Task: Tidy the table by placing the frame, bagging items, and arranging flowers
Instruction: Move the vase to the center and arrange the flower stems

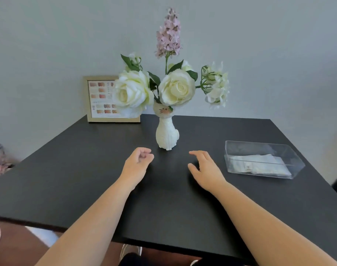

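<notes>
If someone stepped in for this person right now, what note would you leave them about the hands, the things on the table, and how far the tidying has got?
Left hand: loosely curled, holding nothing, just in front of the vase.
Right hand: open, fingers spread, empty, low over the table.
Cat-shaped vase: upright mid-table, with white roses and a lilac sprig already in it.
Frame: standing at the back left, against the wall.
Clear box: on the right, a bagged white item inside.
Done, by the look of it: frame placed, flowers arranged, item bagged.
Left: probably nothing beyond a last check; no loose items in view.
</notes>
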Demonstrator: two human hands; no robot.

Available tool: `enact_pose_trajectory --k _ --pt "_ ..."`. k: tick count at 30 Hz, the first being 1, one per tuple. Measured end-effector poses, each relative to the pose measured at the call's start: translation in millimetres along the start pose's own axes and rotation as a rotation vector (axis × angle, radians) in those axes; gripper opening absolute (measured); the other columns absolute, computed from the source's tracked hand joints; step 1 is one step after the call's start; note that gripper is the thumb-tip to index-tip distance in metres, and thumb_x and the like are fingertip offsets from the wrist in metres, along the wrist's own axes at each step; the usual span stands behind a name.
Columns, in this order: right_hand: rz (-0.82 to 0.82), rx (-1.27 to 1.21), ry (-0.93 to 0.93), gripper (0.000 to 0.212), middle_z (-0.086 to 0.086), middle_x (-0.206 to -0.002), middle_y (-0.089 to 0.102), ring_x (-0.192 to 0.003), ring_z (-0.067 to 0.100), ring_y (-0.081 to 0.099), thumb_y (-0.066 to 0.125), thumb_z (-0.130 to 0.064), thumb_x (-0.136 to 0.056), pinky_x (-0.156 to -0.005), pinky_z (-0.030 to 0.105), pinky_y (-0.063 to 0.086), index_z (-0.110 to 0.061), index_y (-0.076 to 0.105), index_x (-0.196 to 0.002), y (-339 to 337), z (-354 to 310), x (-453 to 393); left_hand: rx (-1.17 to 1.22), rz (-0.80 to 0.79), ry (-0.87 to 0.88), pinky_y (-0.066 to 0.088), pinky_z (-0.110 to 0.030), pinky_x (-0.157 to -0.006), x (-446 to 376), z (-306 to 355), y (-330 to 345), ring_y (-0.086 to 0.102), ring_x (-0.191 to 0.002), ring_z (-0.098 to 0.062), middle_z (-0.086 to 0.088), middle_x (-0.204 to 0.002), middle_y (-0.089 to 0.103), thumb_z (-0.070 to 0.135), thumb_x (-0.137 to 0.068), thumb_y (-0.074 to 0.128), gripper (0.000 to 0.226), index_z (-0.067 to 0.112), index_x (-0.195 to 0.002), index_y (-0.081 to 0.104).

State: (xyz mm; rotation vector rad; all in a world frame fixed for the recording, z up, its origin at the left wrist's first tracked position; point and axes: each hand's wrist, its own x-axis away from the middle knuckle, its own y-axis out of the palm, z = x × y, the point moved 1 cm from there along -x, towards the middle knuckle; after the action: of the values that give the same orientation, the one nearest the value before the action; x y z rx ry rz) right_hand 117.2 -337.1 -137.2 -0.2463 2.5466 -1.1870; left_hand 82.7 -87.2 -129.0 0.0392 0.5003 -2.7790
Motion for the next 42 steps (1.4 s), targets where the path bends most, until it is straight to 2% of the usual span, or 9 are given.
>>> enact_pose_trajectory --k 3,7,10,13,19,26,35,38,42 --pt "0.016 -0.086 0.097 0.056 -0.008 -0.144 0.039 -0.094 0.003 0.046 0.052 -0.046 -0.091 -0.08 0.027 0.041 -0.034 0.034 -0.143 16.6 -11.2 -43.5 0.024 -0.044 0.003 0.042 -0.015 -0.076 -22.5 0.0 -2.3 0.062 -0.093 0.007 0.018 -0.106 0.065 0.041 -0.088 0.065 0.021 0.041 -0.109 0.062" --pt "0.046 -0.283 0.112 0.075 -0.009 -0.15 0.037 -0.124 0.012 0.048 0.064 -0.051 -0.082 -0.097 0.033 0.042 -0.037 0.026 -0.146 35.1 -24.5 -85.0 0.043 -0.111 0.023 0.04 -0.013 -0.077 -61.4 3.3 -0.2 0.06 -0.098 0.014 0.027 -0.124 0.057 0.051 -0.084 0.066 0.048 0.044 -0.13 0.051" --pt "0.048 -0.395 0.092 0.076 -0.01 -0.143 0.046 -0.123 0.01 0.051 0.068 -0.046 -0.081 -0.099 0.035 0.044 -0.039 0.027 -0.145 42.9 -27.3 -101.7 0.101 -0.202 0.064 0.044 -0.02 -0.086 -89.1 2.7 5.0 0.063 -0.104 0.01 0.029 -0.13 0.056 0.055 -0.078 0.07 0.063 0.048 -0.135 0.046" --pt "0.053 -0.386 0.063 0.07 -0.011 -0.138 0.05 -0.117 0.007 0.054 0.068 -0.039 -0.085 -0.096 0.031 0.046 -0.038 0.03 -0.144 46.9 -24.0 -106.7 0.125 -0.277 0.111 0.045 -0.027 -0.093 -105.9 1.1 11.6 0.064 -0.11 0.001 0.032 -0.128 0.059 0.049 -0.082 0.073 0.059 0.047 -0.135 0.048" --pt "0.086 -0.318 0.035 0.066 -0.012 -0.135 0.051 -0.114 0.003 0.054 0.067 -0.032 -0.088 -0.096 0.03 0.046 -0.039 0.032 -0.144 48.8 -20.5 -105.5 0.18 -0.288 0.149 0.046 -0.025 -0.093 -108.1 -2.9 13.1 0.064 -0.112 -0.002 0.031 -0.129 0.059 0.047 -0.084 0.073 0.053 0.049 -0.133 0.05" --pt "0.116 -0.297 0.023 0.063 -0.011 -0.129 0.052 -0.108 0.0 0.056 0.069 -0.028 -0.085 -0.093 0.028 0.048 -0.043 0.037 -0.137 48.0 -20.0 -101.7 0.174 -0.248 0.157 0.047 -0.007 -0.08 -98.0 -0.7 9.2 0.065 -0.11 0.0 0.03 -0.128 0.06 0.041 -0.087 0.07 0.045 0.051 -0.129 0.054" --pt "0.103 -0.335 0.086 0.062 -0.021 -0.122 0.055 -0.104 -0.005 0.056 0.069 -0.031 -0.085 -0.085 0.022 0.046 -0.049 0.036 -0.134 46.6 -24.2 -104.2 0.148 -0.172 0.187 0.048 -0.006 -0.079 -88.6 0.2 9.9 0.065 -0.106 0.002 0.012 -0.13 0.059 0.024 -0.091 0.071 0.045 0.043 -0.13 0.058" --pt "0.11 -0.322 0.091 0.061 -0.023 -0.118 0.054 -0.1 -0.007 0.056 0.07 -0.035 -0.083 -0.076 0.013 0.043 -0.051 0.036 -0.131 46.0 -25.8 -101.1 0.147 -0.204 0.176 0.044 -0.002 -0.08 -84.1 -1.2 10.9 0.063 -0.11 0.007 0.019 -0.135 0.057 0.023 -0.093 0.068 0.049 0.052 -0.13 0.054" --pt "0.148 -0.327 0.093 0.056 -0.023 -0.112 0.056 -0.096 -0.009 0.058 0.07 -0.035 -0.082 -0.07 0.012 0.045 -0.057 0.039 -0.122 45.3 -25.3 -95.6 0.165 -0.282 0.145 0.041 0.0 -0.078 -80.0 -4.8 15.9 0.057 -0.114 0.014 0.022 -0.142 0.051 0.023 -0.095 0.065 0.057 0.059 -0.131 0.04"
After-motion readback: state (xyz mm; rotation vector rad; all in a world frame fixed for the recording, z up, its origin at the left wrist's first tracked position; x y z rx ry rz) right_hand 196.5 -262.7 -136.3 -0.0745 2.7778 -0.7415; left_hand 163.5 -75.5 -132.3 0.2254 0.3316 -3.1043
